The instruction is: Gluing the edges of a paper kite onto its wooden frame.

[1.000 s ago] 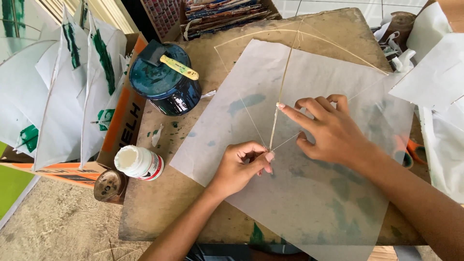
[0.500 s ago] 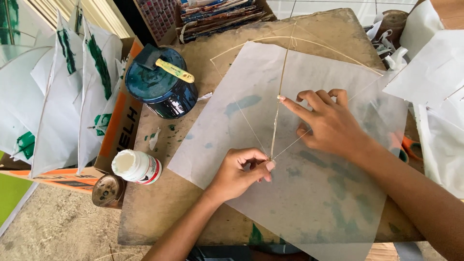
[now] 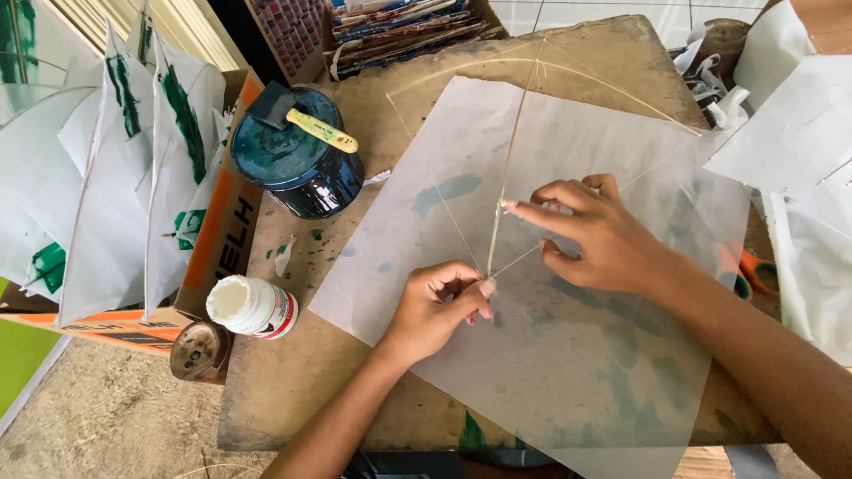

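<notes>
Two hands on one translucent sheet (image 3: 568, 355): left hand (image 3: 435, 306) fingers seemingly pinching the stick (image 3: 508, 168), right hand (image 3: 603, 235) fingers spread flat.

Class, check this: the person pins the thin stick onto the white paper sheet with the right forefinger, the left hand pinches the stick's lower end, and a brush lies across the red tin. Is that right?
Not quite. In the head view the tin under the brush is dark blue, not red. The rest holds: the right hand presses a forefinger on the thin stick over the white paper sheet, and the left hand pinches its lower end.
</notes>
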